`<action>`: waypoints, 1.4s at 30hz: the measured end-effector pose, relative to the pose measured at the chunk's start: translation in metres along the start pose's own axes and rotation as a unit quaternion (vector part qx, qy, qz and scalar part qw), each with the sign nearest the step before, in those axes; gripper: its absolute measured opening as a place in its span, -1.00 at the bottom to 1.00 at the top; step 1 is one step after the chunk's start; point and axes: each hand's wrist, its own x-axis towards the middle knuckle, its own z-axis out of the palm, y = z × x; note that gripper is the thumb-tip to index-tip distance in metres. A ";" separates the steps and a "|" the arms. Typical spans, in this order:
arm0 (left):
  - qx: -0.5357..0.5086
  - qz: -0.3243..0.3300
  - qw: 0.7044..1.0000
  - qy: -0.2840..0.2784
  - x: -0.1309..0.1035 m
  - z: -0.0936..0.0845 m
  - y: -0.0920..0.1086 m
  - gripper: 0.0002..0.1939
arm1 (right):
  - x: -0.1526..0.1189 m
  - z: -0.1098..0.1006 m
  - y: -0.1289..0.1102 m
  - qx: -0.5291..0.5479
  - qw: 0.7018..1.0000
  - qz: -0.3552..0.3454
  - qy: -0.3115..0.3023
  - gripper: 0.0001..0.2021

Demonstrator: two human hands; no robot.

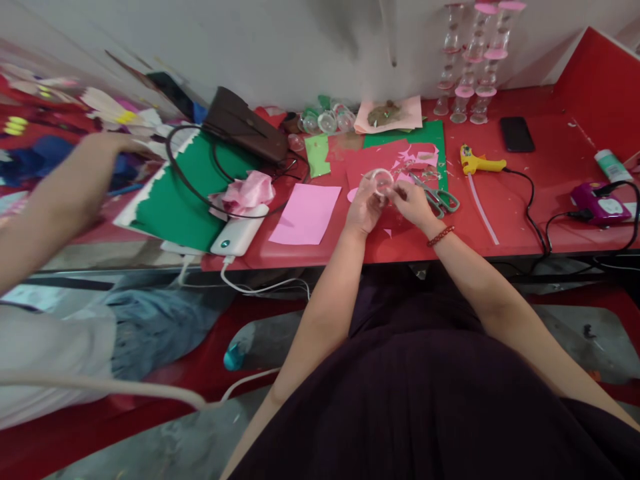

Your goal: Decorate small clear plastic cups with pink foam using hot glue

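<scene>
A small clear plastic cup point(383, 180) with a pale round rim is held up over the red tabletop. My left hand point(365, 208) is closed around its left side. At the right side of the rim, the fingers of my right hand point(412, 204) are pinched against it. Grey-handled scissors point(442, 200) lie just beyond my right hand, their blades among pink paper scraps point(417, 157). A pink foam sheet point(306, 213) lies left of my left hand.
A yellow glue gun point(481, 163) with a glue stick and cord lies right, near a black phone point(517, 135) and a purple power strip point(597, 204). Stacked plastic cups point(469, 93) stand behind. Left are a white power bank point(239, 233), brown bag point(245, 127) and another person's arm point(65, 193).
</scene>
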 end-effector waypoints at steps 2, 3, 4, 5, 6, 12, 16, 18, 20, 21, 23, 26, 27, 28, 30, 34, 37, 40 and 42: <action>-0.009 -0.021 1.000 0.006 -0.001 -0.002 0.001 -0.76 | 0.000 0.001 0.001 0.015 1.000 0.003 -0.015 -0.62; -0.016 -0.033 0.999 0.008 -0.002 -0.002 0.002 -0.74 | 0.000 0.001 0.002 0.023 1.000 0.000 -0.019 -0.61; -0.024 -0.044 0.999 0.011 -0.002 -0.002 0.003 -0.70 | 0.001 0.000 0.003 0.027 0.999 -0.005 -0.022 -0.61; -0.034 -0.055 0.998 0.014 -0.003 -0.002 0.004 -0.67 | 0.001 0.000 0.004 0.029 0.999 -0.012 -0.022 -0.60; -0.042 -0.064 0.997 0.016 -0.003 -0.001 0.006 -0.63 | 0.002 -0.001 0.004 0.030 0.999 -0.021 -0.021 -0.60; -0.083 -0.065 0.994 0.014 -0.003 0.002 0.008 -0.62 | 0.003 -0.005 0.003 0.070 0.995 -0.061 -0.047 -0.60; -0.086 -0.053 0.995 0.022 -0.001 0.001 0.007 -0.60 | 0.005 -0.005 0.008 0.087 0.995 -0.051 -0.025 -0.63; -0.080 -0.052 0.995 0.024 0.000 0.001 0.007 -0.61 | 0.007 -0.003 0.013 0.087 0.995 -0.037 0.019 -0.70; -0.079 -0.046 0.996 0.017 0.000 0.000 0.005 -0.63 | 0.009 -0.003 0.017 0.071 0.994 -0.031 0.075 -0.81; -0.078 -0.042 0.996 0.011 0.000 -0.001 0.005 -0.64 | 0.009 -0.002 0.019 0.059 0.993 -0.032 0.099 -0.84; -0.074 -0.037 0.997 -0.001 -0.001 -0.002 0.003 -0.64 | 0.009 -0.003 0.020 0.038 0.992 -0.034 0.120 -0.82; -0.051 -0.045 0.998 -0.015 -0.002 -0.003 0.002 -0.65 | 0.008 -0.003 0.019 0.040 0.991 -0.029 0.123 -0.62; -0.043 -0.047 0.998 -0.019 -0.003 -0.003 0.002 -0.65 | 0.007 -0.003 0.019 0.047 0.991 -0.030 0.125 -0.60; -0.035 -0.047 0.998 -0.021 -0.003 -0.002 0.002 -0.66 | 0.007 -0.003 0.018 0.054 0.990 -0.034 0.125 -0.61; -0.024 -0.047 0.998 -0.022 -0.005 -0.001 0.003 -0.68 | 0.007 -0.003 0.017 0.065 0.990 -0.045 0.118 -0.64; -0.012 -0.059 0.998 -0.017 -0.008 0.003 0.006 -0.72 | 0.007 -0.003 0.016 0.088 0.991 -0.047 0.094 -0.67; -0.007 -0.079 0.997 -0.026 -0.011 0.007 0.008 -0.80 | 0.007 -0.004 0.013 0.120 0.988 -0.033 0.085 -0.70; -0.008 -0.086 0.996 -0.037 -0.013 0.011 0.010 -0.84 | 0.006 -0.003 0.010 0.147 0.985 -0.017 0.089 -0.68; -0.011 -0.081 0.996 -0.038 -0.014 0.012 0.011 -0.86 | 0.006 -0.003 0.009 0.159 0.983 -0.010 0.096 -0.66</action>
